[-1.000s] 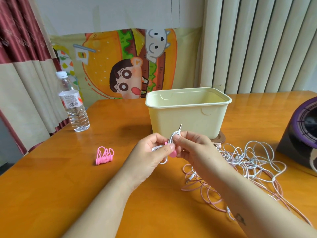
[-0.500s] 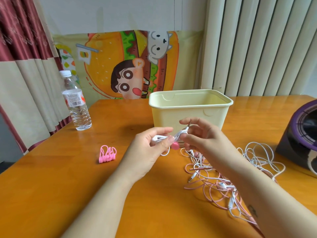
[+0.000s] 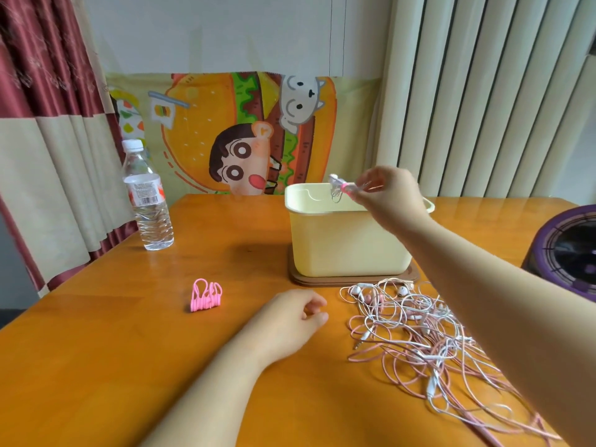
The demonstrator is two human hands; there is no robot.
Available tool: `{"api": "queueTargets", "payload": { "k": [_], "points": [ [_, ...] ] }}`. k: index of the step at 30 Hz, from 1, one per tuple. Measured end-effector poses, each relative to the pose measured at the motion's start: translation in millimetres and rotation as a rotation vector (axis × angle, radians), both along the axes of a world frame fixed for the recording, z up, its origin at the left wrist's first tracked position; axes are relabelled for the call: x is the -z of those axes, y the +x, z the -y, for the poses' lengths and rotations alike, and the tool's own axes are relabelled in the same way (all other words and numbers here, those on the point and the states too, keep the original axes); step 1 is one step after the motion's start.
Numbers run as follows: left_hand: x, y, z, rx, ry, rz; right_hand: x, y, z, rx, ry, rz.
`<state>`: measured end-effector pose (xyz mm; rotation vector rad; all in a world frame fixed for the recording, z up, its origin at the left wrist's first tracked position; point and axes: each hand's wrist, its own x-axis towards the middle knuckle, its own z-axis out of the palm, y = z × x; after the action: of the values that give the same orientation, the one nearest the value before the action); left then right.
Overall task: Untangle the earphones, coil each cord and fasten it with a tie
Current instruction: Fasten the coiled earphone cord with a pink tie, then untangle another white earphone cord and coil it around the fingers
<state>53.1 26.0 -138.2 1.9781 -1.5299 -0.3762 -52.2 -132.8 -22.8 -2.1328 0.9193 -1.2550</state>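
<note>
My right hand (image 3: 388, 196) is raised over the pale yellow bin (image 3: 342, 243) and pinches a small coiled white earphone bundle (image 3: 338, 188) bound with a pink tie, blurred by motion. My left hand (image 3: 290, 321) rests low over the wooden table (image 3: 129, 350), fingers loosely curled, holding nothing. A tangle of pink and white earphone cords (image 3: 416, 337) lies on the table to the right, partly hidden under my right forearm. A bunch of pink ties (image 3: 206, 295) lies left of my left hand.
A clear water bottle (image 3: 146, 198) stands at the table's left edge near the curtain. The bin sits on a brown mat (image 3: 322, 281). A dark purple round object (image 3: 567, 250) stands at the right edge.
My right hand has lifted the tied coil away from my left hand and carried it up over the bin. My left hand has let go and dropped toward the table.
</note>
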Motion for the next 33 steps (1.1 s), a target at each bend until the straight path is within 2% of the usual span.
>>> {"api": "queueTargets", "payload": {
  "k": [3, 10, 14, 19, 24, 27, 33],
  "points": [
    [0, 1, 2, 0.018, -0.005, 0.025, 5, 0, 3, -0.018, -0.008, -0.163],
    [2, -2, 2, 0.027, -0.013, 0.03, 12, -39, -22, -0.164, -0.134, -0.156],
    [-1, -15, 3, 0.061, -0.098, -0.038, 24, -75, -39, -0.326, -0.14, -0.487],
    [-5, -41, 4, 0.155, -0.191, -0.017, 38, -115, -44, -0.383, -0.076, -0.874],
    [-11, -71, 3, 0.225, -0.286, 0.059, 40, -146, -54, -0.364, -0.229, -0.92],
    [-13, -89, -3, 0.265, -0.328, 0.107, 46, -159, -62, -0.46, -0.26, -0.97],
    [-13, -103, -13, 0.326, -0.135, 0.402, 70, -164, -68, -0.543, -0.307, -1.009]
  ]
}}
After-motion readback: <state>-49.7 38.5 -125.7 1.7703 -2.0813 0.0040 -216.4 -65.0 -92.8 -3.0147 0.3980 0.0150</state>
